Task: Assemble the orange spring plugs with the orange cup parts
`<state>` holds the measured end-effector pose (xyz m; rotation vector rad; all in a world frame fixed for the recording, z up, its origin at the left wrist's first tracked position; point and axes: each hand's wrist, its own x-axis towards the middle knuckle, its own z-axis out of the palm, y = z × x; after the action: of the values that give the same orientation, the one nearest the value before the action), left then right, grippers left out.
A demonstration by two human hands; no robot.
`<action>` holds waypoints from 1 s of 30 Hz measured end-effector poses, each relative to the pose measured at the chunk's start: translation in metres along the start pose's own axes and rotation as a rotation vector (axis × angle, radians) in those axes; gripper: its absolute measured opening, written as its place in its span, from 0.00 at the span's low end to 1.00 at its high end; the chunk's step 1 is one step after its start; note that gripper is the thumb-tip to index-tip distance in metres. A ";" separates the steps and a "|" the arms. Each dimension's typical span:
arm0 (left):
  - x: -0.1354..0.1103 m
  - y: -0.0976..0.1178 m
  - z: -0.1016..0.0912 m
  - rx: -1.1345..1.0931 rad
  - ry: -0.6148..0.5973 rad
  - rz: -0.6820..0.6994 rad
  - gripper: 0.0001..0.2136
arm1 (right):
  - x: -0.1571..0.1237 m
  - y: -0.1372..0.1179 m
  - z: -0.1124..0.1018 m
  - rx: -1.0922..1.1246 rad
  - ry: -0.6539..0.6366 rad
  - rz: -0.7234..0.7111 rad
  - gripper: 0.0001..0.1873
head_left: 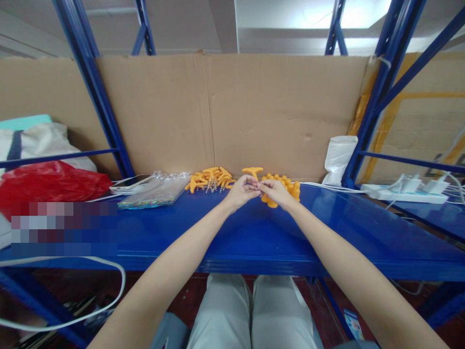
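Observation:
In front of me, an orange T-shaped handle (253,170) stands upright between my hands, its crossbar at the top and its lower part hidden by my fingers. My left hand (242,193) is closed around its lower end from the left. Opposite it, my right hand (275,192) pinches at the same spot, fingertips meeting the left ones; a small shiny bit shows there. Left of my hands lies a pile of orange T-shaped handles (210,174) with shiny metal ends (211,185). Partly behind my right hand, several orange knobbed pieces (293,188) stand grouped together.
A clear plastic bag (156,191) lies on the blue shelf (247,237), left of the pile. Farther left is a red plastic bag (54,186). Cardboard (261,106) closes off the back. A white pouch (338,160) and a power strip (403,193) with cables sit right.

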<state>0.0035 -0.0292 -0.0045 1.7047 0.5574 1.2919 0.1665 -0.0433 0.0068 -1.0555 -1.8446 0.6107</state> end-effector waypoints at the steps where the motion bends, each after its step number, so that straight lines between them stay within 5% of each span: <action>1: 0.000 -0.001 0.000 -0.005 0.001 -0.001 0.19 | 0.000 0.000 0.000 0.011 -0.004 -0.005 0.11; 14: -0.002 0.006 0.004 0.056 0.104 -0.020 0.14 | 0.003 0.003 0.002 0.056 -0.017 0.052 0.06; 25: 0.005 0.018 -0.009 0.243 0.714 -0.172 0.11 | 0.005 0.009 -0.004 -0.154 -0.058 -0.001 0.10; 30: 0.004 0.015 -0.013 0.229 0.577 -0.207 0.04 | 0.005 0.011 -0.003 -0.227 -0.086 -0.046 0.14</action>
<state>-0.0096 -0.0288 0.0112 1.3876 1.2237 1.6136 0.1730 -0.0331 0.0024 -1.1456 -2.0442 0.4322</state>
